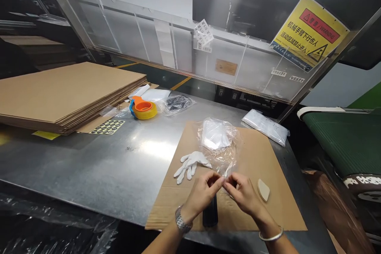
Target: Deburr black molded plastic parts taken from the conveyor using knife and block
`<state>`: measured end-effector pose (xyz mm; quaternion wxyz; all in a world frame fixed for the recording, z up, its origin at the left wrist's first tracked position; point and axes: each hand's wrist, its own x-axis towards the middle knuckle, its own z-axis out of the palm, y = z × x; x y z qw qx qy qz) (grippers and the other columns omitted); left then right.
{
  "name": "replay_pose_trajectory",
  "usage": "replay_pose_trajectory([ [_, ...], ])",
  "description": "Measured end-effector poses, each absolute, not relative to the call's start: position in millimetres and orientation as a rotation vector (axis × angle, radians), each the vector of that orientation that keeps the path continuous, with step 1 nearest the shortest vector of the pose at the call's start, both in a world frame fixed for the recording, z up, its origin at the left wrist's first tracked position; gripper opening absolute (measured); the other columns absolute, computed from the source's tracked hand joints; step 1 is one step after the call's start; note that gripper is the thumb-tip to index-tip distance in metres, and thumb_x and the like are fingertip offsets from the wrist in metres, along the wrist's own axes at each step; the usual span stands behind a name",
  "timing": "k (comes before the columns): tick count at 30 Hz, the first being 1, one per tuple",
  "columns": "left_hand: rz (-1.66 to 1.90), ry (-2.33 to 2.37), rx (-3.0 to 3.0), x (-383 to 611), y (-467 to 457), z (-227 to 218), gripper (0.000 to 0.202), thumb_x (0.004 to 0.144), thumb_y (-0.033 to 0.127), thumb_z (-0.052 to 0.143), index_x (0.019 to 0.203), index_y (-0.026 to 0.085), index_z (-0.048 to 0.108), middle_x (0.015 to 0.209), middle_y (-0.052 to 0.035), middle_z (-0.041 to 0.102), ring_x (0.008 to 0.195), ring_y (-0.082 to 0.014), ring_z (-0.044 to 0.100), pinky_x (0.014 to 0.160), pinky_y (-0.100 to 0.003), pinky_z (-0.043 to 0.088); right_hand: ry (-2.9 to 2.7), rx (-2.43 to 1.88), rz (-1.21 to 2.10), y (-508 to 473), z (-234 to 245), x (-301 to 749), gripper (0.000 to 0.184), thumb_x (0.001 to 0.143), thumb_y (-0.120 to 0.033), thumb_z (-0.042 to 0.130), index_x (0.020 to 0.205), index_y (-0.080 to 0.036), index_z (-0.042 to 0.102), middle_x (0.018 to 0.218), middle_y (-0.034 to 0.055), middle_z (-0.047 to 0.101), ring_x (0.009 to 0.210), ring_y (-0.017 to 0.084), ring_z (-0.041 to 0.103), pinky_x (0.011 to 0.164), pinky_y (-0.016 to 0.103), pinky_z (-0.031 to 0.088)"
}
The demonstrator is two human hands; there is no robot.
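Both my hands meet over a cardboard sheet, fingertips pinched close together. My left hand (204,192), with a metal watch at the wrist, is closed. My right hand (245,194), with a bangle, is closed opposite it. A clear plastic bag (230,156) with white packets (216,134) in it runs down to my fingertips, which pinch its near end; the exact grip is partly hidden. Under my left hand lies a black, long object (210,212), its upper part covered. A white glove (192,163) rests left of the bag. Right of my right hand is a beige rounded pad (263,190).
The cardboard sheet (172,206) covers part of the metal table (89,170). At left are stacked cardboard (68,95), a sticker sheet (107,126) and a tape dispenser (143,108). A plastic-wrapped pack (266,127) lies at the right back, near a green conveyor (345,139). A clear partition (184,51) stands behind.
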<state>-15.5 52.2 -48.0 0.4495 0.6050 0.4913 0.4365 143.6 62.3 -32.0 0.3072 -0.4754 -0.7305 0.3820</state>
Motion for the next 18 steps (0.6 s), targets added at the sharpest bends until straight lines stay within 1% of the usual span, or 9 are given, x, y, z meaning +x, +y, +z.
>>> replay_pose_trajectory([
  [2, 1.027, 1.113, 1.403, -13, 46, -52, 0.031, 0.080, 0.044, 0.051, 0.071, 0.015, 0.057, 0.060, 0.0006, 0.053, 0.053, -0.0115, 0.047, 0.051, -0.023, 0.040, -1.968, -1.254, 0.975, 53, -31, 138, 0.023, 0.079, -0.026, 0.055, 0.060, -0.019, 0.044, 0.060, -0.0034, 0.044, 0.058, 0.010, 0.039, 0.054, 0.023, 0.028],
  [4, 1.007, 1.061, 1.330, -13, 41, -57, 0.034, 0.078, 0.047, 0.053, 0.066, 0.015, 0.053, 0.056, 0.0019, 0.050, 0.049, -0.0097, 0.046, 0.048, -0.021, 0.039, -2.002, -1.245, 0.984, 47, -34, 136, 0.024, 0.077, -0.023, 0.057, 0.058, -0.019, 0.044, 0.059, -0.0038, 0.045, 0.056, 0.010, 0.039, 0.052, 0.022, 0.028],
  [7, 1.037, 1.087, 1.275, -18, 34, -67, 0.038, 0.079, 0.050, 0.052, 0.062, 0.016, 0.049, 0.053, 0.0026, 0.048, 0.050, -0.0098, 0.046, 0.049, -0.021, 0.040, -2.017, -1.247, 1.015, 44, -42, 139, 0.026, 0.077, -0.028, 0.059, 0.058, -0.019, 0.044, 0.055, -0.0050, 0.044, 0.052, 0.009, 0.040, 0.048, 0.020, 0.030],
  [10, 1.134, 1.263, 1.270, -23, 25, -78, 0.035, 0.083, 0.046, 0.046, 0.062, 0.018, 0.048, 0.054, 0.0022, 0.047, 0.052, -0.0123, 0.047, 0.053, -0.024, 0.040, -1.971, -1.321, 0.920, 43, -50, 141, 0.026, 0.083, -0.032, 0.051, 0.062, -0.019, 0.043, 0.055, -0.0050, 0.041, 0.051, 0.009, 0.039, 0.047, 0.020, 0.032],
  [11, 1.172, 1.334, 1.282, -24, 22, -81, 0.031, 0.083, 0.043, 0.048, 0.065, 0.018, 0.051, 0.058, 0.0007, 0.050, 0.058, -0.0146, 0.050, 0.057, -0.027, 0.041, -1.964, -1.347, 0.867, 42, -52, 139, 0.025, 0.085, -0.030, 0.049, 0.063, -0.020, 0.042, 0.056, -0.0046, 0.041, 0.051, 0.009, 0.039, 0.048, 0.021, 0.032],
  [13, 1.249, 1.450, 1.324, -25, 15, -86, 0.018, 0.079, 0.036, 0.055, 0.081, 0.018, 0.059, 0.080, -0.0052, 0.059, 0.082, -0.0218, 0.054, 0.073, -0.033, 0.041, -2.002, -1.355, 0.773, 38, -56, 133, 0.021, 0.085, -0.026, 0.048, 0.065, -0.020, 0.043, 0.060, -0.0028, 0.044, 0.056, 0.011, 0.043, 0.052, 0.023, 0.034],
  [15, 1.290, 1.542, 1.559, -25, 10, -88, 0.025, 0.078, 0.025, 0.055, 0.103, 0.022, 0.060, 0.104, -0.0081, 0.059, 0.105, -0.0260, 0.049, 0.086, -0.037, 0.035, -2.096, -1.304, 0.709, 33, -58, 125, 0.015, 0.084, -0.020, 0.048, 0.068, -0.020, 0.047, 0.067, 0.0000, 0.051, 0.064, 0.014, 0.047, 0.059, 0.025, 0.036],
  [16, 1.282, 1.583, 1.746, -26, 8, -89, 0.031, 0.079, 0.020, 0.053, 0.109, 0.025, 0.059, 0.107, -0.0072, 0.059, 0.107, -0.0252, 0.048, 0.087, -0.037, 0.034, -2.146, -1.272, 0.683, 31, -58, 120, 0.014, 0.083, -0.017, 0.046, 0.070, -0.020, 0.049, 0.071, 0.0012, 0.053, 0.068, 0.016, 0.048, 0.062, 0.026, 0.037],
  [18, 1.217, 1.651, 2.106, -30, 6, -89, 0.033, 0.082, 0.014, 0.047, 0.108, 0.029, 0.061, 0.094, -0.0041, 0.064, 0.093, -0.0214, 0.055, 0.081, -0.035, 0.034, -2.222, -1.234, 0.627, 26, -58, 114, 0.016, 0.084, -0.014, 0.042, 0.074, -0.021, 0.053, 0.075, 0.0031, 0.055, 0.073, 0.018, 0.048, 0.065, 0.029, 0.037],
])
